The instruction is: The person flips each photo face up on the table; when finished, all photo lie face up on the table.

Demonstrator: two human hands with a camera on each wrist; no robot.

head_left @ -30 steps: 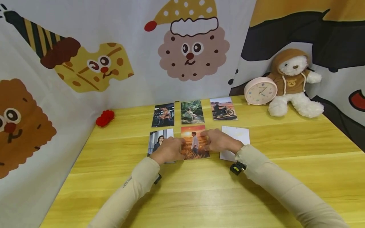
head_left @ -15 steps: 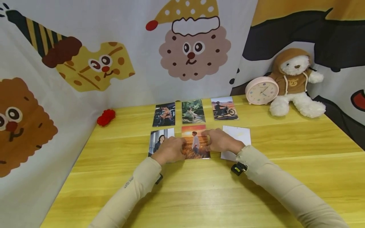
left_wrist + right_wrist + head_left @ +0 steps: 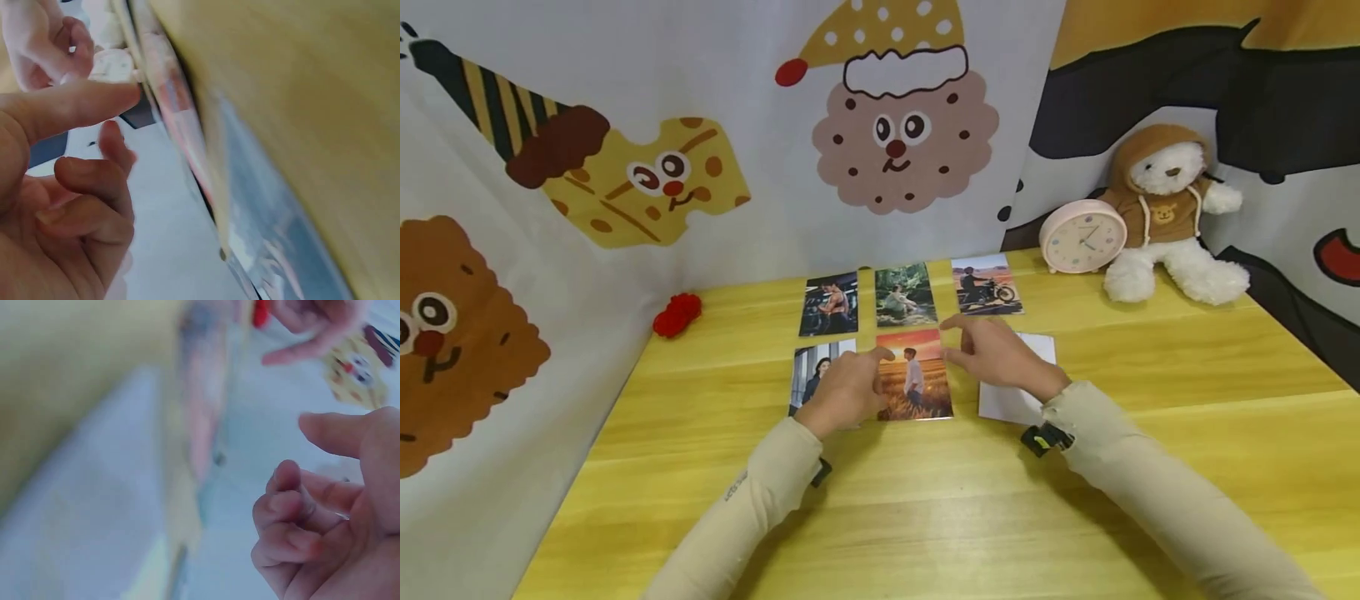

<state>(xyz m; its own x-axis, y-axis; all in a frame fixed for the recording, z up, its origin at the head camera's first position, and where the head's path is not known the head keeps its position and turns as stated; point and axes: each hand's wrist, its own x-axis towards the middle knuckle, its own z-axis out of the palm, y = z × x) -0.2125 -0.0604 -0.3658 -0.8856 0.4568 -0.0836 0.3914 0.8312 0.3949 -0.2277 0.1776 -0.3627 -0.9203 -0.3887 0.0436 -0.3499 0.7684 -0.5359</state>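
In the head view, a sunset photo card (image 3: 914,375) of a person in a wheat field lies flat in the middle of the front row. My left hand (image 3: 847,387) hovers at its left side, over part of a photo card of a person in a dark jacket (image 3: 808,375). My right hand (image 3: 1003,357) is at the sunset card's right edge, above a white, face-down card (image 3: 1007,406). Both wrist views show the left hand (image 3: 69,181) and right hand (image 3: 331,506) raised off the table, thumb and fingers apart, some fingers loosely bent, nothing held.
Behind lies a row of photo cards: a gym picture (image 3: 829,305), a forest picture (image 3: 905,295) and a motorcycle picture (image 3: 987,284). A pink clock (image 3: 1083,237) and a plush bear (image 3: 1165,217) stand at the back right. A red fuzzy object (image 3: 677,315) lies at the left.
Both hands have let go of the sunset card's edges. The right hand has lifted and shifted a little right, and the left fingers have spread. The card stays in its place.
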